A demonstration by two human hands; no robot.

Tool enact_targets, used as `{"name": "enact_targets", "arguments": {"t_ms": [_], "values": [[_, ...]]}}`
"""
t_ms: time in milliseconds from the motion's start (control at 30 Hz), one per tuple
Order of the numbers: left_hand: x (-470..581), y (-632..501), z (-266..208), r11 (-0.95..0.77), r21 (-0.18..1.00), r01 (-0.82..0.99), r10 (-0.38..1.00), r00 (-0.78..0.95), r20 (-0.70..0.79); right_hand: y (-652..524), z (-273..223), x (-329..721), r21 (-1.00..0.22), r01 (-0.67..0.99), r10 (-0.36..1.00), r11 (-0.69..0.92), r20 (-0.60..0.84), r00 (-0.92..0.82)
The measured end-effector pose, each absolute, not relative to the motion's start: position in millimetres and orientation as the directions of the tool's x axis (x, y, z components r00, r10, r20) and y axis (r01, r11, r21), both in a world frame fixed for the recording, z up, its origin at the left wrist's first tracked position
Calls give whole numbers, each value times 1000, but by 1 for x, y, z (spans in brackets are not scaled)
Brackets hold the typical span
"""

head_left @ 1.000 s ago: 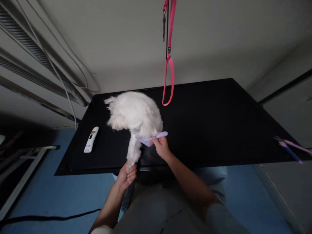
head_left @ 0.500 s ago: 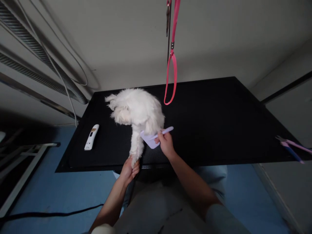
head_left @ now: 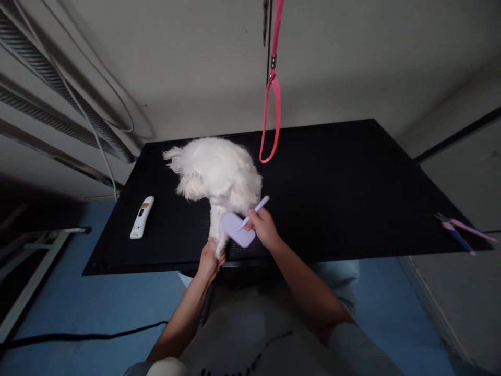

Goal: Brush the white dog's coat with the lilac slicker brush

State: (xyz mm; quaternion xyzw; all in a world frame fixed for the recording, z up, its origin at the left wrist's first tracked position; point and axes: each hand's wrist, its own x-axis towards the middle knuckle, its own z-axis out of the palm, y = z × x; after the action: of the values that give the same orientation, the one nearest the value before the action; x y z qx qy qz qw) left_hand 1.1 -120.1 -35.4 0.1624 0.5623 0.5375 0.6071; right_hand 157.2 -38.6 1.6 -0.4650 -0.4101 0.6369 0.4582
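Observation:
A fluffy white dog (head_left: 219, 167) is on the black grooming table (head_left: 324, 193), left of its middle. One of its legs (head_left: 216, 219) stretches toward the table's near edge. Around the paw end of that leg, my left hand (head_left: 210, 260) is closed. My right hand (head_left: 263, 227) grips the handle of a lilac slicker brush (head_left: 237, 230). The brush head lies against or just beside the leg's right side, its flat back facing up; the pin side is hidden.
White clippers (head_left: 142, 218) lie at the table's left. Pink-and-blue nail clippers (head_left: 456, 230) rest near the right corner. A pink grooming loop (head_left: 271, 120) hangs above the far edge. Grey hoses (head_left: 78, 99) run along the wall at upper left.
The brush has turned in my right hand, so more of its flat back shows, and its head has moved slightly left and down along the leg. My left hand still holds the paw.

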Motion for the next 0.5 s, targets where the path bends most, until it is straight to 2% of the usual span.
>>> {"name": "enact_targets", "arguments": {"t_ms": [33,67,167,200,300,333,433,500], "values": [[1,-120,-35,372,803,-466,838,-203,-507,-38,2,158,-962,-198,982,-187,-176,-71],[2,-119,-35,370,805,-464,838,-208,-505,-37,2,158,-969,-191,986,-159,-148,-72],[2,-119,-35,366,814,-450,835,-227,-501,-36,3,157,-962,-161,934,-220,-160,-320],[2,-118,-36,365,819,-442,834,-236,-499,-35,3,157,-962,-146,928,-231,-172,-331],[3,-118,-40,349,835,-426,832,-268,-485,-32,5,157,-983,-106,987,-147,-139,-82],[3,-119,-41,343,841,-419,833,-279,-478,-31,5,157,-987,-93,990,-131,-125,-72],[3,-119,-46,326,865,-382,841,-300,-450,-30,8,159,-980,-88,946,-180,-148,-288],[3,-120,-49,324,880,-348,841,-319,-436,-30,10,160,-977,-107,961,-185,-157,-229]]}}
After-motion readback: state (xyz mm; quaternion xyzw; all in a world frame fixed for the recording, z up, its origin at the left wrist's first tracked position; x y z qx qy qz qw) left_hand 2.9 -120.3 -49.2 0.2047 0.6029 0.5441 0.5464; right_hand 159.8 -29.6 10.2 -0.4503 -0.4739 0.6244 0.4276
